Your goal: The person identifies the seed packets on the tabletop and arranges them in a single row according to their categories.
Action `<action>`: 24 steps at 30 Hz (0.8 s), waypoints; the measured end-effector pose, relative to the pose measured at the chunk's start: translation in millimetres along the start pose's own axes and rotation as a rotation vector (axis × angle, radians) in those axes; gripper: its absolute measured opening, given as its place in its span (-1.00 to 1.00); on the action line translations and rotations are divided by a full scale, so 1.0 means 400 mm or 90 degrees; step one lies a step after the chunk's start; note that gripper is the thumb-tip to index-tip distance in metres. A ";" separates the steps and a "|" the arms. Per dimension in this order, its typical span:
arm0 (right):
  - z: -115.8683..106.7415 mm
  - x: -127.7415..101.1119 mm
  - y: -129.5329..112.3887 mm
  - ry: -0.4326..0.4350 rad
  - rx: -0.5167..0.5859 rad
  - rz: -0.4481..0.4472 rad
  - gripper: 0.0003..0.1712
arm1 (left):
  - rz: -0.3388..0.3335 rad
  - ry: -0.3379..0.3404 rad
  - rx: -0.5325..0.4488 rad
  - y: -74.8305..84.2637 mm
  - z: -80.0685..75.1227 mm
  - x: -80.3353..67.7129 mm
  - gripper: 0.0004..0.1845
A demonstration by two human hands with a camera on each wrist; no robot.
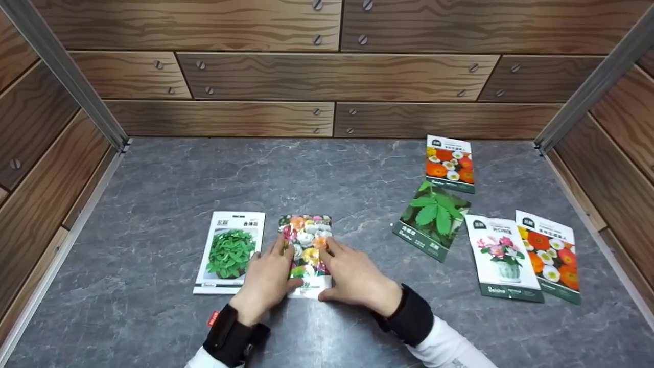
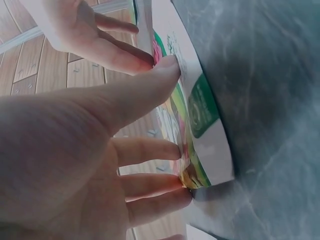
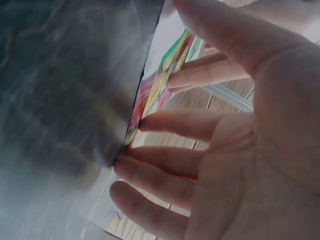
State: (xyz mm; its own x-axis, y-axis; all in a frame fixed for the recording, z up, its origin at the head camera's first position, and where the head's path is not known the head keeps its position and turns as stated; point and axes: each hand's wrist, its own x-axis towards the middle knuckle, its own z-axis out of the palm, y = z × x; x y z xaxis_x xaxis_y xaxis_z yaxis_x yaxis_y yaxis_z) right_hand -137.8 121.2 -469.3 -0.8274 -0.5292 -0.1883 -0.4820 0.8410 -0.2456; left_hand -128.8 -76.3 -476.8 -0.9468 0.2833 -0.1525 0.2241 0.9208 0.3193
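A seed packet with mixed colourful flowers (image 1: pixel 308 254) lies flat on the grey marbled table between the two hands. My left hand (image 1: pixel 266 280) rests along its left edge, fingers extended, with the thumb near the lower white band. Along the right edge my right hand (image 1: pixel 360 276) touches it, its fingers fairly straight. In the left wrist view the thumb lies on the packet (image 2: pixel 205 107) near its white and green end. From the right wrist the fingertips meet the packet's edge (image 3: pixel 150 92). Left of it is a packet with a leafy green plant (image 1: pixel 231 253), partly behind the left hand.
On the right lie a green-leaf packet (image 1: pixel 434 217), an orange-flower packet (image 1: pixel 450 166) above it, and a pink potted-flower packet (image 1: pixel 503 255) overlapping another orange-flower packet (image 1: pixel 556 255). Wood-patterned panels (image 1: pixel 337 76) wall the back and sides of the table (image 1: pixel 168 179).
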 end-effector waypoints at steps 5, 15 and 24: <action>0.010 0.001 -0.008 0.025 -0.014 -0.005 0.15 | 0.000 0.006 0.009 -0.003 -0.001 -0.005 -0.22; 0.017 0.002 -0.013 -0.009 -0.006 -0.029 0.07 | -0.007 0.015 0.007 -0.020 0.000 -0.020 -0.20; 0.026 -0.002 -0.031 0.039 -0.047 -0.034 0.05 | 0.000 0.027 0.009 -0.032 -0.009 -0.020 -0.21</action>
State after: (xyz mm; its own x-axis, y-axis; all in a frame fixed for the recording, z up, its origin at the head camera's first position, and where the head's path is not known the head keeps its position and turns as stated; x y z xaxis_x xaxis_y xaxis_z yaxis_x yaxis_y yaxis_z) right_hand -128.2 110.0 -476.0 -0.8143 -0.5682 -0.1184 -0.5447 0.8186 -0.1825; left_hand -124.8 -91.2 -476.3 -0.9555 0.2726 -0.1131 0.2274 0.9243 0.3065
